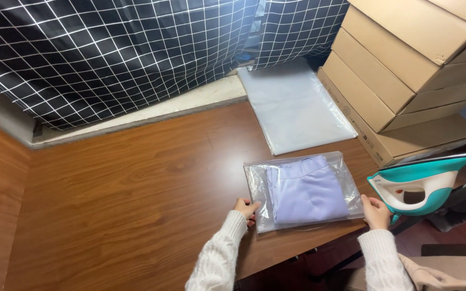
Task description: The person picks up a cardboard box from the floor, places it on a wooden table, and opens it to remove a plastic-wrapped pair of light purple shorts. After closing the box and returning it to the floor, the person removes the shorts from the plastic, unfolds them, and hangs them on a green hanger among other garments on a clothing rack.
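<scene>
A clear plastic bag [254,180] lies flat on the brown wooden table [136,183], near its front edge. Inside it sits a folded lilac garment [307,189]. My left hand [245,208] pinches the bag's near left corner. My right hand [376,211] grips the bag's near right corner. Both arms wear white knitted sleeves.
A stack of empty clear bags [292,105] lies at the table's back. Cardboard boxes [400,70] are piled at the right. A teal and white iron [422,183] stands on its heel just right of my right hand. A black checked curtain [109,48] hangs behind.
</scene>
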